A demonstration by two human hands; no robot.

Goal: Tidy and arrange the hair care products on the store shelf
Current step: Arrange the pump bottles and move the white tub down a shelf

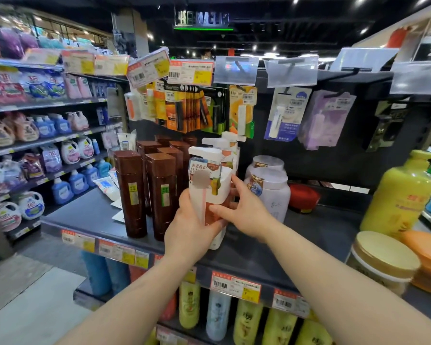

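Here, a white pump bottle (pixel 210 188) with an orange label is gripped by both hands at the front of a dark store shelf (pixel 309 235). The left hand (pixel 189 227) is wrapped around its lower body, while the right hand (pixel 244 207) is curled against its right side. Brown shampoo bottles (pixel 144 192) are lined up just beside it on the left, white jars (pixel 271 185) on the right.

Pump bottles (pixel 210 180): white, orange-brown lower band, printed label. Tall bottles (pixel 132 192): glossy dark brown, small yellow-green stickers. Jars (pixel 271 188): white, gold-brown labels. Big jug (pixel 401 195): yellow, red lettering. Tub (pixel 383 260): gold lid. Shelf (pixel 85 215): dark grey; price tags (pixel 235 286) red-white-yellow.
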